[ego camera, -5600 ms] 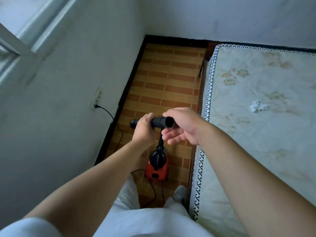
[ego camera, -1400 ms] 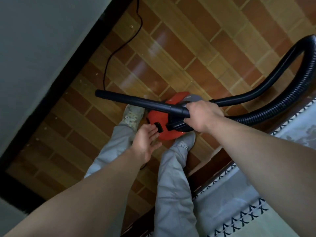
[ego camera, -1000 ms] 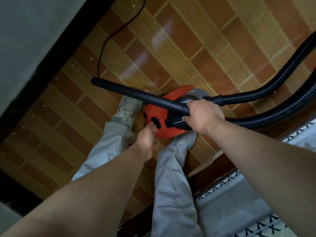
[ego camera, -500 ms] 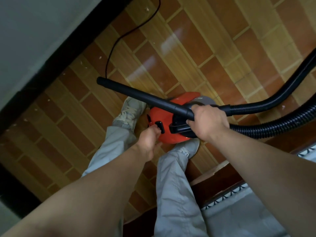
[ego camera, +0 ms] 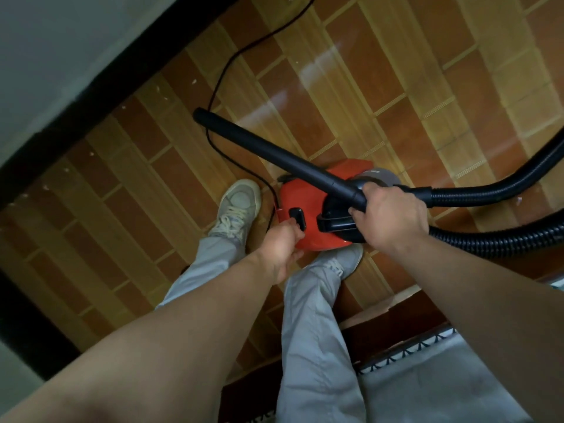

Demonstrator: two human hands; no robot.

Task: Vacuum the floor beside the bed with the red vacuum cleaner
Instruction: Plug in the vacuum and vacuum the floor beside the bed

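Red plastic, the vacuum (ego camera: 311,203) sits on the tiled floor (ego camera: 381,74) right at my left fingertips, between my two hands and just ahead of my shoes (ego camera: 239,206).

My left hand (ego camera: 280,244) reaches down to its near side. The fingers (ego camera: 291,233) are curled in tight, no gap between them, and the foremost one touches the black switch (ego camera: 297,216) on the red shell. Whether it presses or only rests there I cannot tell, and I see nothing held inside the curl.

My right hand (ego camera: 390,215) is wrapped fully round the black tube (ego camera: 274,154), fingers closed over the top and tips tucked under, just above the vacuum's black handle. From that grip the tube runs away past my left fingers to its open end, which hangs over the tiles.

On the other side of my right knuckles the tube bends off and joins the ribbed hose (ego camera: 503,236), which loops back beneath my right wrist.

A thin cord (ego camera: 219,74) trails from beside my left fingers up across the floor. Beyond it lie the black skirting (ego camera: 91,96) and the pale wall (ego camera: 45,41). Under my right forearm is the mattress (ego camera: 427,386) edge.
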